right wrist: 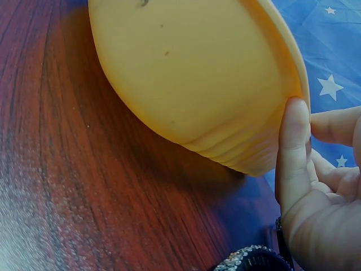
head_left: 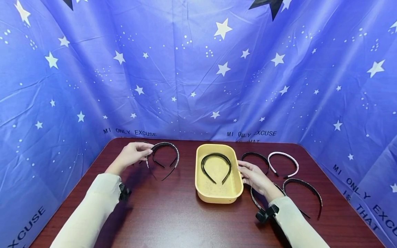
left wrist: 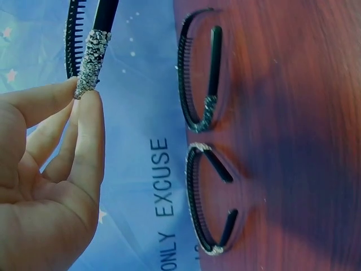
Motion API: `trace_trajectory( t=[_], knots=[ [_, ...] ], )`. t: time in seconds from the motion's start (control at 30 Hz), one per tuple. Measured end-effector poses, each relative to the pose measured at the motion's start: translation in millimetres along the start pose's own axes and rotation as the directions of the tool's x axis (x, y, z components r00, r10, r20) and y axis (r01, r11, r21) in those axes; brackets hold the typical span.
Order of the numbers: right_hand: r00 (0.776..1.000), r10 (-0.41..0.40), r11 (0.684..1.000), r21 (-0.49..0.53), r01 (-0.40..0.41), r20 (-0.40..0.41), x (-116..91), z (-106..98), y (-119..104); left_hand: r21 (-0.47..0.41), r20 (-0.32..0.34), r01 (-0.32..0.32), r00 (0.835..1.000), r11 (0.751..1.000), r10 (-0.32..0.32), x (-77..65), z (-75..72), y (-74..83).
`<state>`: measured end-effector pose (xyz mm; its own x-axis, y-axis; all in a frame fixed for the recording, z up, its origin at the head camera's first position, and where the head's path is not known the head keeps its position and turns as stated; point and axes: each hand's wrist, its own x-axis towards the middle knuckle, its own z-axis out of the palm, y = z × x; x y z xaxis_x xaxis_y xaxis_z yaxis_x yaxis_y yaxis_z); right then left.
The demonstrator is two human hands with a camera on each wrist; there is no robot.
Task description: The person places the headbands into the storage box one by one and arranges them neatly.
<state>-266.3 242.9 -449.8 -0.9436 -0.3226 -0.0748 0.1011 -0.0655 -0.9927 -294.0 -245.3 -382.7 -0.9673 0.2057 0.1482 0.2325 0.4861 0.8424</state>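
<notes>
My left hand [head_left: 131, 156] pinches a black toothed headband [left wrist: 93, 62] by its silver-glittered band, between thumb and fingertips. Below and behind it, two more glittered headbands [left wrist: 197, 73] lie on the table, best seen in the left wrist view. My right hand [head_left: 255, 177] is at the right side of a yellow plastic tub [head_left: 218, 199]. In the right wrist view, the thumb [right wrist: 294, 130] lies along the tub's wall at the rim, and the index finger meets the rim from the other side. One black toothed headband [head_left: 203, 165] lies inside the tub.
Right of the tub lie several headbands: a pale pink one [head_left: 283, 154], a black one [head_left: 255, 154] behind my fingers, a glittered one [head_left: 305, 184], and another partly under my right forearm. A blue star-printed cloth [head_left: 186, 86] hangs around the dark red wooden table [head_left: 167, 213].
</notes>
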Motion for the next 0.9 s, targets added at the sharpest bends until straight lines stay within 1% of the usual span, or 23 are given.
trace_trajectory(
  t=[0.23,0.33,0.43,0.57,0.77,0.9],
  knots=[
    [1.000,-0.001,1.000,-0.007,0.001,-0.003,0,0,-1,-0.047,0.003,-0.016,1.000,0.999,0.016,8.8,11.2,7.5],
    [1.000,-0.001,1.000,-0.010,0.001,-0.005,0,0,0,-0.069,0.018,-0.024,1.000,0.997,0.025,11.9,17.3,10.7],
    [1.000,0.000,1.000,-0.011,0.000,-0.003,0,0,0,-0.093,0.031,-0.012,0.999,0.996,0.015,14.8,24.0,14.7],
    [1.000,-0.003,1.000,-0.011,0.003,-0.004,0,-1,0,-0.091,0.045,0.001,0.999,0.996,0.003,19.8,32.8,19.9],
    [1.000,-0.005,1.000,-0.006,0.005,0.001,0,-2,1,-0.090,0.057,0.004,0.998,0.996,0.001,27.6,43.4,25.9],
    [1.000,-0.005,1.000,-0.002,0.005,0.001,0,-1,1,-0.085,0.058,-0.009,0.998,0.996,0.014,31.9,50.8,31.6]
  ],
)
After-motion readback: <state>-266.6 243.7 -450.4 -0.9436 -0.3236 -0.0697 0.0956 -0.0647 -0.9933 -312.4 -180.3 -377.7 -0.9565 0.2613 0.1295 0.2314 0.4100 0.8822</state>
